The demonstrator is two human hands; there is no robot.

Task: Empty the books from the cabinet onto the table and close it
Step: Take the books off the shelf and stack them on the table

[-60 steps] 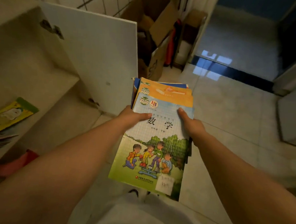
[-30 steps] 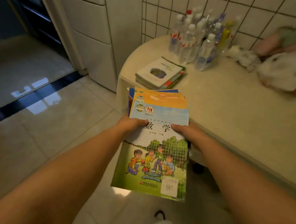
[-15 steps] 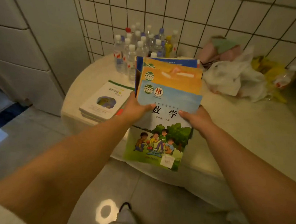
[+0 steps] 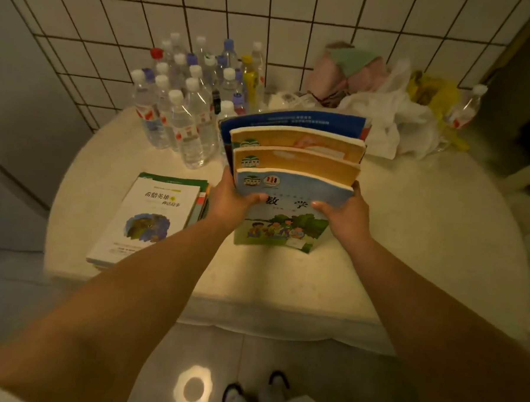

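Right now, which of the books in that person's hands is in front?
The blue maths book with children on its cover; both thumbs press it, while the orange and dark blue ones stand behind.

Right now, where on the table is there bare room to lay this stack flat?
Bare tabletop lies right of the held stack of books, out to the rim, and along the near edge. The back is crowded: water bottles back-left, plastic bags back-right. The pile of books fills the left.

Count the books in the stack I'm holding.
4 show in the stack: blue maths book in front, two orange ones behind it, a blue-covered one at the back. Thinner ones may hide between. Left hand and right hand grip it.
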